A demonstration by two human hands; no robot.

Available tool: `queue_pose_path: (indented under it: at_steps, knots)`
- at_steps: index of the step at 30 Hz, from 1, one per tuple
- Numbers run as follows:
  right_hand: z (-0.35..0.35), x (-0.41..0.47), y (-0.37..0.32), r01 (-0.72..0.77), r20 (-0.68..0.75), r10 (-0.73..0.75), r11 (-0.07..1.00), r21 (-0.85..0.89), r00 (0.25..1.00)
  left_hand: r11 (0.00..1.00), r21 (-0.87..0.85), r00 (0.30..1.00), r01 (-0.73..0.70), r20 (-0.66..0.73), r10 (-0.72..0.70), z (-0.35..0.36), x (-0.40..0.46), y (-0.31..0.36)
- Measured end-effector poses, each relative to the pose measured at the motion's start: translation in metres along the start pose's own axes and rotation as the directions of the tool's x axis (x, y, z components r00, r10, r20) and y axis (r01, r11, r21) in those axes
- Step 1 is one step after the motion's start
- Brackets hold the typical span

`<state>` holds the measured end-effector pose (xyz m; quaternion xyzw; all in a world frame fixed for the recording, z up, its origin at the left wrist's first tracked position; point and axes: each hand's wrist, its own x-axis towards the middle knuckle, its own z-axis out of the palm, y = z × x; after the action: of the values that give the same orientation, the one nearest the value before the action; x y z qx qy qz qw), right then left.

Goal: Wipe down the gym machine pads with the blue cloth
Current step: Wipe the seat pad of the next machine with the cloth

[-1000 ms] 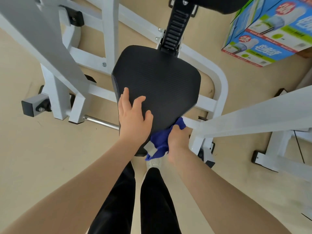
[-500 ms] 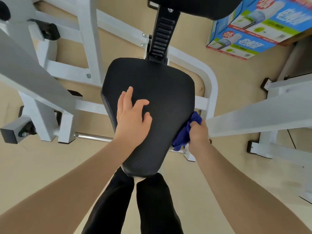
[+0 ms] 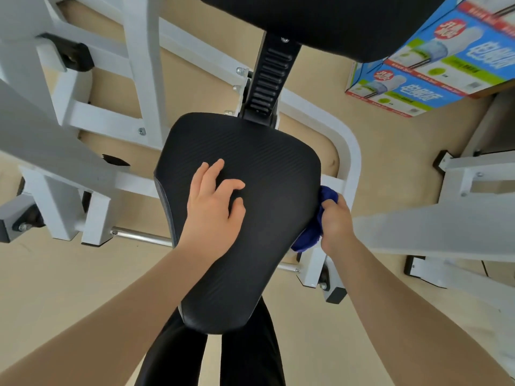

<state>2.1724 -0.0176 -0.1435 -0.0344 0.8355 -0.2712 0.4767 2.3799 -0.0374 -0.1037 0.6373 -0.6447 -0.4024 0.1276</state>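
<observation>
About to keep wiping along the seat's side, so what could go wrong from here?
1. The right hand holds the blue cloth bunched against the seat pad edge, close to the white frame; knuckles could knock it.
2. The bunched cloth may skip parts of the edge.
3. The left hand presses bare on the top, possibly leaving smudges.

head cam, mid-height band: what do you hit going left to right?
White frame upright → left hand resting flat on the black seat pad → blue cloth at the pad's right edge → right hand gripping the cloth → white frame beam.
</observation>
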Motion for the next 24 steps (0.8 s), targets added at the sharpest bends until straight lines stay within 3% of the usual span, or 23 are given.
queue_pose_path:
  at_steps: [2, 4, 8, 11, 13, 15, 17, 19, 21, 23, 24]
  knots:
    - [0.007, 0.010, -0.024, 0.026, -0.037, -0.028, 0.997, -0.066, 0.999, 1.000, 0.005, 1.000, -0.006, -0.002, 0.006, 0.001, 0.006, 0.005]
    - [0.022, 0.028, -0.057, 0.143, -0.019, -0.146, 0.985, -0.094, 0.989, 1.000, 0.021, 1.000, -0.021, -0.017, 0.021, 0.003, 0.016, 0.005]
    - [0.045, 0.051, -0.087, 0.457, 0.205, -0.410, 0.825, -0.333, 0.889, 1.000, 0.002, 0.999, -0.018, -0.039, 0.018, 0.003, 0.039, 0.005]
    - [0.032, 0.052, -0.082, 0.455, 0.227, -0.397, 0.816, -0.356, 0.889, 0.993, -0.112, 0.999, 0.031, 0.020, -0.029, -0.007, 0.046, 0.006]
    - [0.028, 0.050, -0.078, 0.464, 0.207, -0.415, 0.801, -0.378, 0.886, 0.993, -0.112, 0.999, 0.041, -0.022, -0.044, -0.014, 0.050, 0.003]
    - [0.039, 0.050, -0.084, 0.566, 0.247, -0.516, 0.670, -0.480, 0.820, 0.996, -0.062, 0.994, 0.071, -0.077, -0.076, -0.020, 0.054, -0.004]
    - [0.059, 0.048, -0.095, 0.691, 0.391, -0.600, 0.422, -0.587, 0.698, 0.991, -0.036, 0.989, 0.128, -0.069, -0.131, -0.024, 0.059, -0.011]
    - [0.085, 0.038, -0.103, 0.816, 0.566, -0.622, 0.228, -0.530, 0.542, 0.987, -0.036, 0.986, 0.158, -0.056, -0.160, -0.025, 0.062, -0.017]
    - [0.107, 0.026, -0.106, 0.885, 0.654, -0.615, 0.174, -0.433, 0.441, 0.988, -0.024, 0.985, 0.153, -0.079, -0.155, -0.025, 0.060, -0.021]
    - [0.111, 0.027, -0.111, 0.885, 0.663, -0.607, 0.163, -0.435, 0.438, 0.982, 0.000, 0.974, 0.189, -0.128, -0.187, -0.029, 0.056, -0.026]
    - [0.106, 0.031, -0.114, 0.863, 0.645, -0.600, 0.170, -0.475, 0.473, 0.973, 0.000, 0.962, 0.231, -0.148, -0.228, -0.033, 0.055, -0.029]
